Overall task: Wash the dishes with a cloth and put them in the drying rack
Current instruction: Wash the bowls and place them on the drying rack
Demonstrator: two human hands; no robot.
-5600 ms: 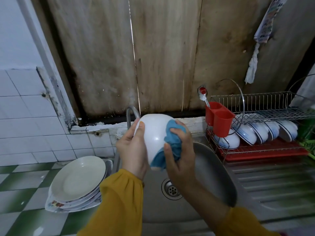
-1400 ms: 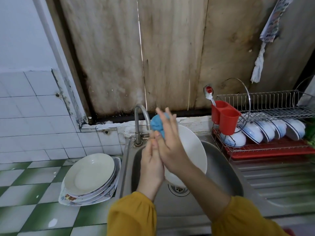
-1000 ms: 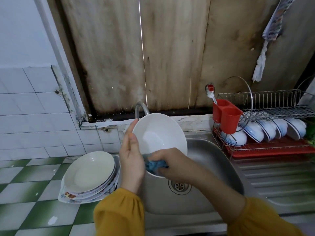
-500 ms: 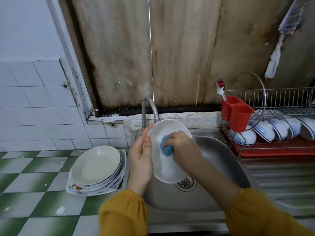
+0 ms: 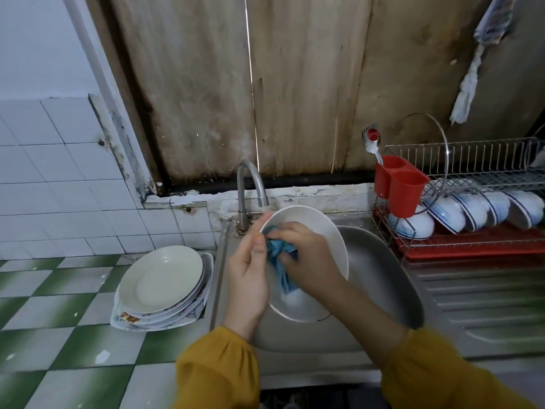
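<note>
One bowl (image 5: 331, 231) in left hand (image 5: 247, 278), cloth (image 5: 278, 255) under right hand (image 5: 312, 258)

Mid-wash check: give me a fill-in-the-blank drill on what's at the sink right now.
1. The right hand rubs a ____ cloth inside the white bowl.
2. The left hand grips that bowl over the ____.
3. The stack of plates sits on the tiled counter, on the person's ____ side.
4. The cutlery holder on the drying rack is ____.

Missing words: blue; sink; left; red.
</note>
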